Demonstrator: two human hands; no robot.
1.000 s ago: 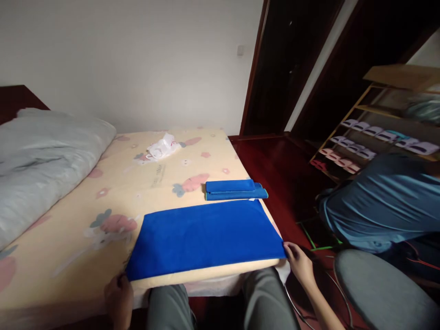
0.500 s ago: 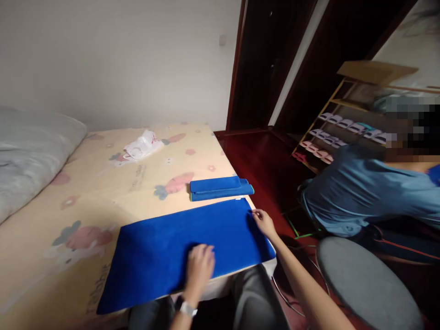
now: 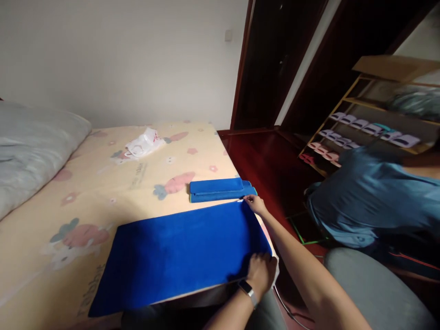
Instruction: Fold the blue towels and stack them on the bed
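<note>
A blue towel [image 3: 178,250] lies spread flat across the near edge of the bed. My left hand [image 3: 261,272], with a watch on its wrist, is closed on the towel's near right corner. My right hand [image 3: 256,204] pinches the towel's far right corner, just in front of a folded blue towel [image 3: 222,189] that lies further back on the sheet.
The bed [image 3: 113,188] has a cream sheet with carrot prints, a grey duvet [image 3: 30,146] at the left and a crumpled white plastic bag [image 3: 142,144] near the wall. Another person in a blue shirt [image 3: 374,201] bends by a shoe rack [image 3: 367,133]. A grey stool [image 3: 374,288] stands at my right.
My left hand slid from the towel's middle to its near right corner. My right hand moved up the right edge to the far corner.
</note>
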